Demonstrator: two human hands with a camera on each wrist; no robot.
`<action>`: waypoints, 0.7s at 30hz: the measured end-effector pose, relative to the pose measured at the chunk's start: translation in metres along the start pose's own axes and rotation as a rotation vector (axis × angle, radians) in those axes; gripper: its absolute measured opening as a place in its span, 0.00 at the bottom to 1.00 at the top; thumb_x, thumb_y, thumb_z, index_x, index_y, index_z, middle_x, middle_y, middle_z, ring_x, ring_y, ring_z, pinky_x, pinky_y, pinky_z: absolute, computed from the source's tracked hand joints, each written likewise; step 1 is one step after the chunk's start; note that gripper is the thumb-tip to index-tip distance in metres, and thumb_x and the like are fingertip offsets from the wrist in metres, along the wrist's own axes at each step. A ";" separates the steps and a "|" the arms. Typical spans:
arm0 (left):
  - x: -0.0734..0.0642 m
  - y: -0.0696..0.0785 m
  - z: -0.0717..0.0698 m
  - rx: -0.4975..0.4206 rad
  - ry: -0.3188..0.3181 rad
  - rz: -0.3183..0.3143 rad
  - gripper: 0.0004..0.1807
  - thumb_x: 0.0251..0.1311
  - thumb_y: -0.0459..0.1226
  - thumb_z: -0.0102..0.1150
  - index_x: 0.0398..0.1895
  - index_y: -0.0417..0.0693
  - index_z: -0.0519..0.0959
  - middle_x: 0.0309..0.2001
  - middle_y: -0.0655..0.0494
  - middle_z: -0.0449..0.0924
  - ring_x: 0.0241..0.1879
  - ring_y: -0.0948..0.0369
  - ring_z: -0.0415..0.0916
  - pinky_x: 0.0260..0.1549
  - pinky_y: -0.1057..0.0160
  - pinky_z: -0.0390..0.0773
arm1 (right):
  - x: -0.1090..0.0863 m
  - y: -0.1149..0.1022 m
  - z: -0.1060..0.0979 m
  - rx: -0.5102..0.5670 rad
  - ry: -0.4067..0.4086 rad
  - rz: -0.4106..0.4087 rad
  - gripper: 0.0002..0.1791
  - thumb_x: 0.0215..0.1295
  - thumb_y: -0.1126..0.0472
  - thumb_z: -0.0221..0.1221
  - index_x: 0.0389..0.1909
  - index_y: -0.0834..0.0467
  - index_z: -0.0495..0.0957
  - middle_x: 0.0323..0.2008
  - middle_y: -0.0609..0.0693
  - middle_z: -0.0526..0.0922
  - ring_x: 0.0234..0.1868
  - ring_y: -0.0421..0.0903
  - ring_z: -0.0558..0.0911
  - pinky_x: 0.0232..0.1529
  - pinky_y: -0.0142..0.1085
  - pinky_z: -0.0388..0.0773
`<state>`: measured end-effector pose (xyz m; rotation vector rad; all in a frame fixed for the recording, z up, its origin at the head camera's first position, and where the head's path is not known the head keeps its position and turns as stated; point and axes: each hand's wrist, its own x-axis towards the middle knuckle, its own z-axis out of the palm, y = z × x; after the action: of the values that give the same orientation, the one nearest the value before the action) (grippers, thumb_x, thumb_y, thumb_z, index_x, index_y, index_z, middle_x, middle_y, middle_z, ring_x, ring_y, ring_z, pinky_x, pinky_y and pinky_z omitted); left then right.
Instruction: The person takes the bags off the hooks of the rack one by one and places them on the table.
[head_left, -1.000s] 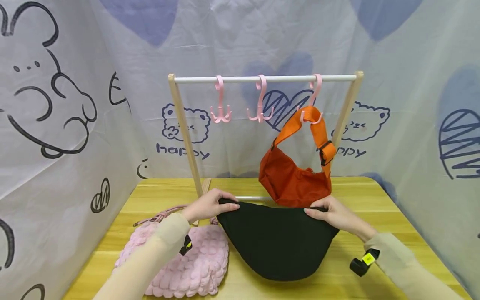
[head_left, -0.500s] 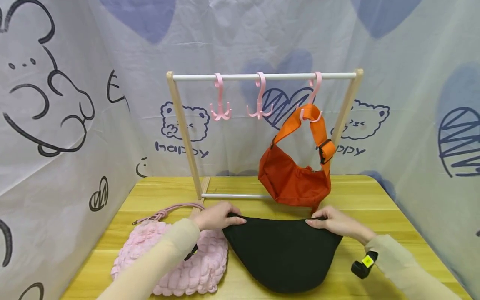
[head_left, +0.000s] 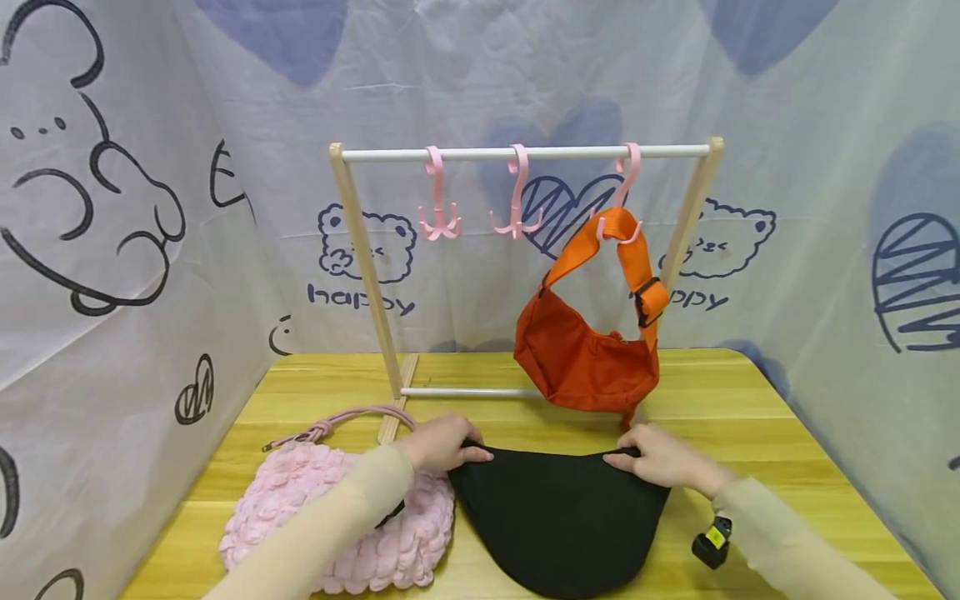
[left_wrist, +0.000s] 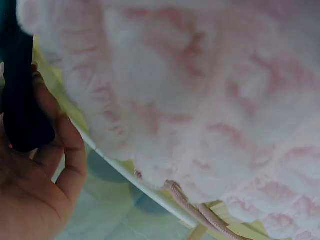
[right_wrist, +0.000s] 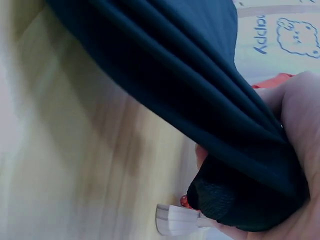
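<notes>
A black half-moon bag [head_left: 562,517] is stretched between both hands, low in front of the rack. My left hand [head_left: 442,444] pinches its upper left corner with thumb and fingers. At the upper right corner my right hand [head_left: 663,457] grips the cloth; in the right wrist view the black fabric [right_wrist: 200,100] bunches into folds there. Just behind the right hand, a red-orange bag [head_left: 585,358] hangs by its orange strap from a pink hook. Beneath the left forearm lies a pink puffy bag [head_left: 300,492], which fills most of the left wrist view. The black bag's back is hidden.
A rack with wooden posts and a white top rail [head_left: 480,155] stands on the wood-grain table [head_left: 735,400]. Two more pink hooks, a left one [head_left: 440,208] and a middle one [head_left: 517,204], hang with nothing on them. Printed cloth walls [head_left: 112,375] enclose the table.
Both hands have lowered the black bag and brought it nearer, away from the red-orange bag. The right hand has shifted slightly left at the end, and the top edge sags a little.
</notes>
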<state>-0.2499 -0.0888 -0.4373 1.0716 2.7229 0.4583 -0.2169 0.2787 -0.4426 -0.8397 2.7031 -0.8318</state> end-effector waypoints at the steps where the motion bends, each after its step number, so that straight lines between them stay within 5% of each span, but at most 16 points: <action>1: 0.000 0.001 0.001 0.010 -0.004 -0.022 0.15 0.69 0.51 0.60 0.41 0.52 0.89 0.39 0.58 0.89 0.42 0.59 0.84 0.46 0.59 0.82 | 0.000 0.000 0.001 -0.023 0.004 0.008 0.26 0.74 0.50 0.57 0.14 0.51 0.65 0.12 0.36 0.56 0.13 0.31 0.58 0.21 0.26 0.60; 9: 0.004 -0.002 0.014 0.068 -0.003 -0.053 0.15 0.68 0.51 0.60 0.39 0.54 0.89 0.37 0.59 0.89 0.38 0.60 0.85 0.40 0.59 0.82 | 0.006 -0.003 0.019 -0.270 0.072 0.103 0.17 0.72 0.49 0.59 0.21 0.48 0.75 0.15 0.39 0.67 0.16 0.34 0.66 0.23 0.30 0.64; 15: 0.002 0.000 0.015 0.067 -0.001 -0.072 0.12 0.69 0.47 0.60 0.38 0.52 0.88 0.37 0.58 0.88 0.38 0.60 0.84 0.40 0.59 0.81 | 0.009 -0.006 0.031 -0.435 0.155 0.073 0.07 0.69 0.53 0.63 0.35 0.52 0.83 0.29 0.44 0.83 0.29 0.41 0.76 0.34 0.38 0.75; 21: 0.001 0.002 0.013 0.051 0.016 -0.073 0.10 0.70 0.44 0.60 0.37 0.51 0.88 0.36 0.57 0.88 0.36 0.60 0.83 0.39 0.60 0.80 | 0.008 -0.009 0.040 -0.532 0.226 0.049 0.06 0.68 0.55 0.64 0.34 0.53 0.82 0.34 0.48 0.80 0.38 0.48 0.74 0.44 0.47 0.74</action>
<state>-0.2459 -0.0838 -0.4488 0.9799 2.7907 0.3900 -0.2061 0.2499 -0.4708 -0.8047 3.1910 -0.1953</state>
